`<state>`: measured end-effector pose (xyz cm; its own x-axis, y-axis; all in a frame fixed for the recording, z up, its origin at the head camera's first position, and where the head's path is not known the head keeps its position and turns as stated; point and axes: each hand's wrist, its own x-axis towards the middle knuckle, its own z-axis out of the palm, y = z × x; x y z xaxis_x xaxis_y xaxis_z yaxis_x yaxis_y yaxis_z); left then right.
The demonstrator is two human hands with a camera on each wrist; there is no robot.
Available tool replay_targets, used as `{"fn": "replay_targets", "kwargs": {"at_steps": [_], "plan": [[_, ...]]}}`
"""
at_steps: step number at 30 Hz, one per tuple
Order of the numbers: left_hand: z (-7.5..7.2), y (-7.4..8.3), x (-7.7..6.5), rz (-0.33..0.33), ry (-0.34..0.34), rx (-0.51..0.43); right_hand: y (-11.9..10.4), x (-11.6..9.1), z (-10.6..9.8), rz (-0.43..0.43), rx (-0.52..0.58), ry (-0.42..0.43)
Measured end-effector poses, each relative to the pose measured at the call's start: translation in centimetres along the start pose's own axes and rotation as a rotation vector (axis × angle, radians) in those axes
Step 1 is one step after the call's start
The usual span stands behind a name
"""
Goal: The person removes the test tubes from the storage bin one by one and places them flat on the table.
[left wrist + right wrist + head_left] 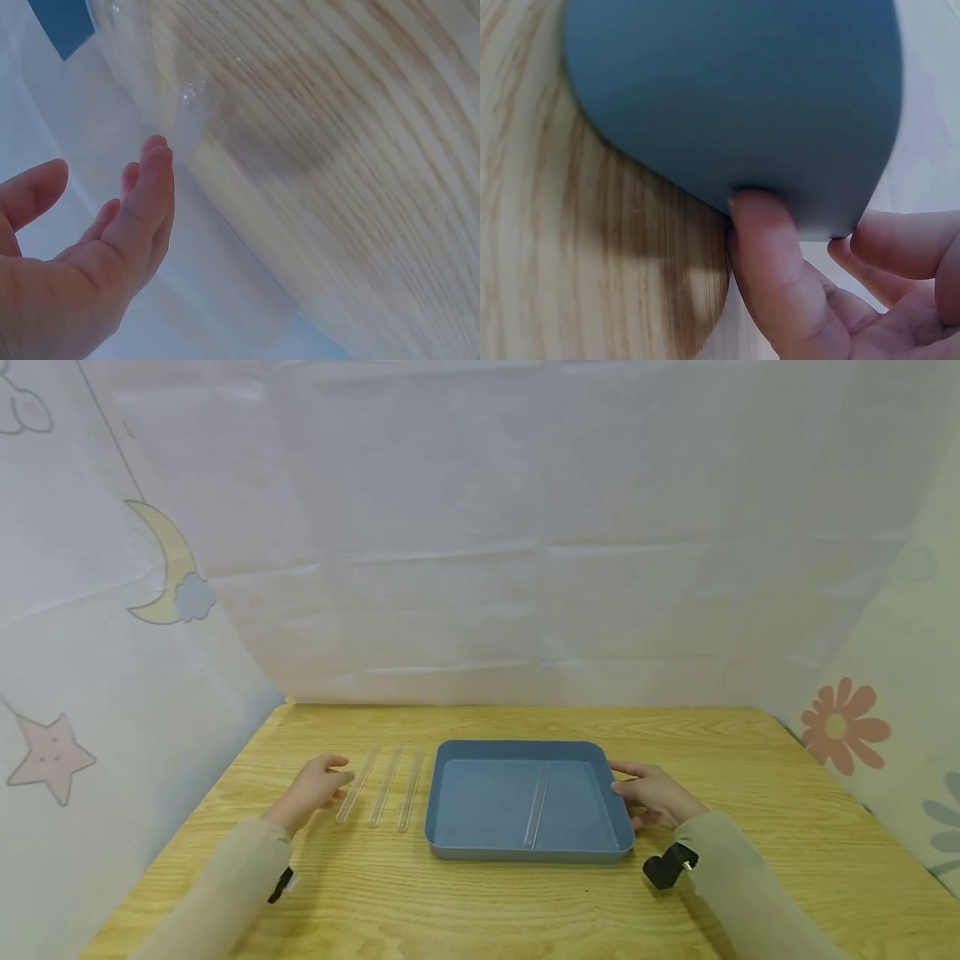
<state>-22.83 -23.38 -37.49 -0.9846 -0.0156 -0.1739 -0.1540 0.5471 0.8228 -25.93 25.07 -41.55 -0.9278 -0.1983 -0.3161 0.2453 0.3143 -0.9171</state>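
A shallow blue-grey tray [480,802] lies on the wooden table, with one clear test tube [537,806] slanting across its floor. Left of it, three more clear test tubes lie side by side: a leftmost tube [357,787], a middle tube [385,789] and a right tube [410,793]. My left hand [315,787] is beside the leftmost tube, fingers loosely bent and nothing held; in the left wrist view its fingertips overlap a tube's end [196,96]. At the tray's right side, my right hand [660,797] grips the rim and wall, one finger [769,255] against the outer wall.
The wooden table [517,914] stretches to a white sheet [525,568] hung at the back. Printed sheets with a moon [171,564] and a flower [845,727] rise at either side. Each wrist carries a small black mount [669,866].
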Motion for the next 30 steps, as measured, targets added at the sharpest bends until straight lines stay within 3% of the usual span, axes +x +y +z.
{"fn": "replay_targets", "kwargs": {"at_steps": [8,13,22,30], "plan": [[0.3,0.3,-0.6,0.012,-0.019,-0.039,-0.2,-0.3,0.2,-0.007,-0.003,-0.001],[0.4,0.6,-0.9,0.020,-0.028,-0.110,-0.2,-0.4,0.2,-0.010,-0.007,0.003],[1.0,1.1,-1.8,0.048,-0.110,-0.228,-0.3,-0.5,0.2,-0.007,0.003,0.001],[1.4,1.5,-2.2,0.074,-0.146,-0.257,-0.3,-0.4,0.1,-0.007,-0.001,0.002]]}}
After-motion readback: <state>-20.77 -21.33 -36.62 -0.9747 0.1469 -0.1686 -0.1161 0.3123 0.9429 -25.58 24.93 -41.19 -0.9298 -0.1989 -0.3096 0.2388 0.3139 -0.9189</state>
